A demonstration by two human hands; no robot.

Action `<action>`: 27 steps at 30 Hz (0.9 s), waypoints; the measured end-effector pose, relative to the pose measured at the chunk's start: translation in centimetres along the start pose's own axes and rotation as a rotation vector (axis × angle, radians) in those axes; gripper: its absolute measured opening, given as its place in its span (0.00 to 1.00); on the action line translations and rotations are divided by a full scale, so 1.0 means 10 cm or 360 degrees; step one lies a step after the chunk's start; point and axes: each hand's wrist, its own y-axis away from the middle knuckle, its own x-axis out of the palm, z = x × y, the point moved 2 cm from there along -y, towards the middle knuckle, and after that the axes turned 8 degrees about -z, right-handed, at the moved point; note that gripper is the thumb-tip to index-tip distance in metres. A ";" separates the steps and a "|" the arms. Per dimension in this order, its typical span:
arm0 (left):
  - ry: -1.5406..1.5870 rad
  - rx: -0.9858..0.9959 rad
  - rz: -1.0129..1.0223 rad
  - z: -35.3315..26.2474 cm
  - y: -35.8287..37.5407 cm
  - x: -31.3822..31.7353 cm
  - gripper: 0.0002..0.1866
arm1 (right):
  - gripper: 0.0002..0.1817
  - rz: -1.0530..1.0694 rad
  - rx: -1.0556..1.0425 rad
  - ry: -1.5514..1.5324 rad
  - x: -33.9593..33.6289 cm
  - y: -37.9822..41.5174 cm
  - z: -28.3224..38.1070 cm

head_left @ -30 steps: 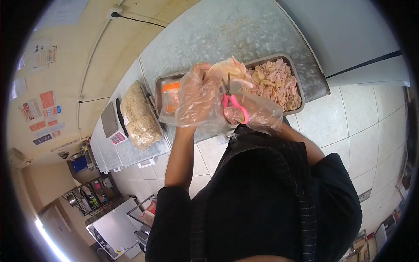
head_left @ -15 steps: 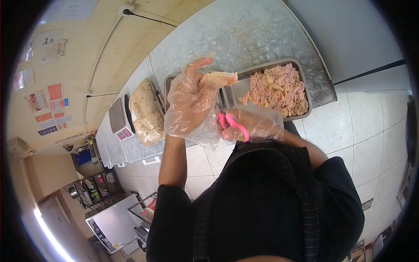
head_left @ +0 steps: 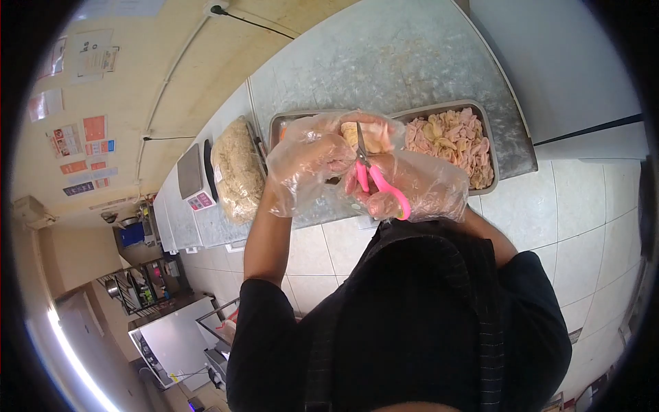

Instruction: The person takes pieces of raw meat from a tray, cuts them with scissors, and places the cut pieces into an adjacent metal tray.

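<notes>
Pink-handled scissors (head_left: 382, 187) are in my right hand (head_left: 419, 182), which wears a clear plastic glove. Their blades point away from me and lie over a pale piece of raw chicken (head_left: 374, 137). My left hand (head_left: 312, 154), also in a clear plastic glove, is closed around that piece, fingers curled along its far side. Both hands are close together above the table. Just beyond my right hand, a metal tray (head_left: 493, 154) bears a heap of pale pink and yellowish raw chicken pieces (head_left: 449, 141). A second metal tray (head_left: 278, 123) is mostly hidden behind my left hand.
A clear bag of pale, crumb-like stuff (head_left: 235, 172) lies on the metal table (head_left: 371, 62) at left. Beside it stands a digital scale (head_left: 194, 177). A large grey cabinet-like surface (head_left: 549, 69) rises at the right. Papers (head_left: 96, 128) hang on the left wall.
My left hand has come down and right, bringing the chicken piece toward my right hand. The scissors have turned, and their blades now lie over the piece.
</notes>
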 end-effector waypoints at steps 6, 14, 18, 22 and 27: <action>-0.0562 0.0450 -0.0033 0.24 -0.13 -0.12 0.10 | 0.21 -0.0088 -0.0089 -0.0194 -0.03 0.03 -0.08; -0.1217 0.0747 -0.0284 0.72 -0.13 -0.25 0.11 | 0.24 -0.0225 0.0093 -0.0522 0.07 0.14 -0.29; -0.0808 0.0691 -0.0185 0.72 -0.03 -0.24 0.14 | 0.27 -0.0097 0.0012 -0.0763 0.06 0.18 -0.06; -0.2064 0.1798 -0.0143 0.83 -0.05 -0.30 0.15 | 0.28 -0.0234 0.0171 -0.0918 0.11 0.25 -0.20; -0.0856 0.0749 -0.0117 0.87 -0.07 -0.33 0.11 | 0.29 0.0004 0.0203 -0.0727 0.02 0.21 -0.14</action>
